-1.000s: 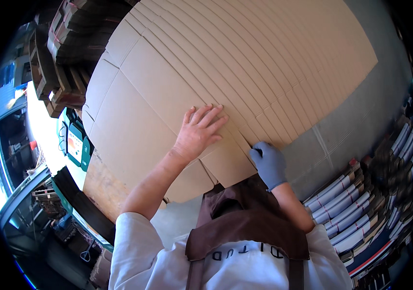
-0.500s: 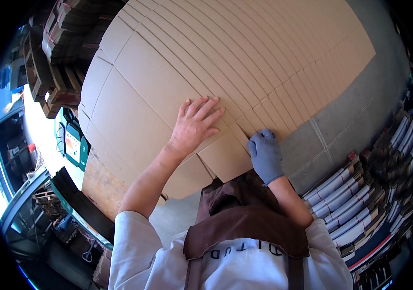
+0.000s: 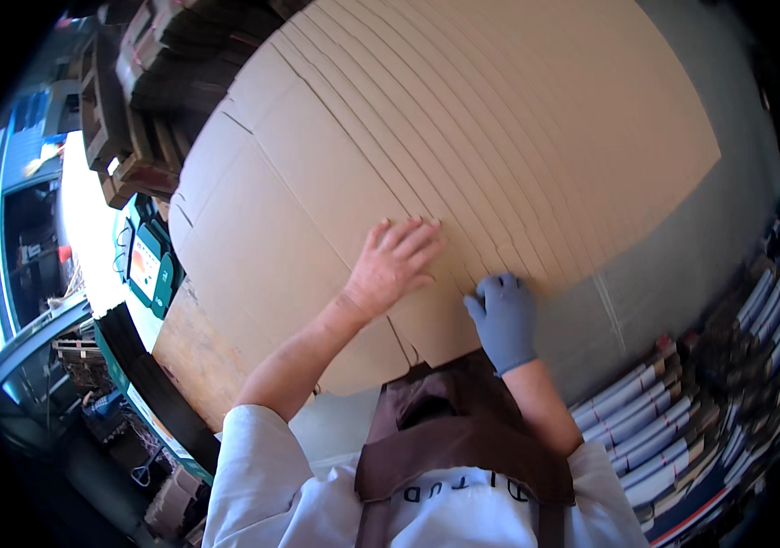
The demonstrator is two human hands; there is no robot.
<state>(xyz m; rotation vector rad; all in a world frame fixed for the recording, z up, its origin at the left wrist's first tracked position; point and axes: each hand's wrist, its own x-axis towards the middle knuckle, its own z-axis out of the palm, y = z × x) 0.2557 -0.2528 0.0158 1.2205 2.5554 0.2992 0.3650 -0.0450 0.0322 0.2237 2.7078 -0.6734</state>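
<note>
Flat brown cardboard sheets [image 3: 280, 210] with creases and slots lie overlapped before me, their edges fanned in a row of steps toward the right. My bare left hand [image 3: 393, 268] rests palm down on the top sheet, fingers spread. To its right, my right hand [image 3: 506, 321], in a grey glove, has its fingers curled at the stepped edges near me. It appears to grip a sheet's edge there; the fingertips are partly hidden. Both hands are close together, near the front of the sheets.
Bundled flat cardboard [image 3: 637, 411] is stacked on the floor at the right. Wooden pallets [image 3: 125, 137] with dark stacks stand at the far left. A green case [image 3: 148, 260] and a wooden board [image 3: 194, 342] are on the left. Grey floor [image 3: 682, 228] shows on the right.
The view has shifted a little, and the sheets look smeared by motion. Both hands appear slightly lower in the picture, the left also further right. They keep the same poses on the cardboard.
</note>
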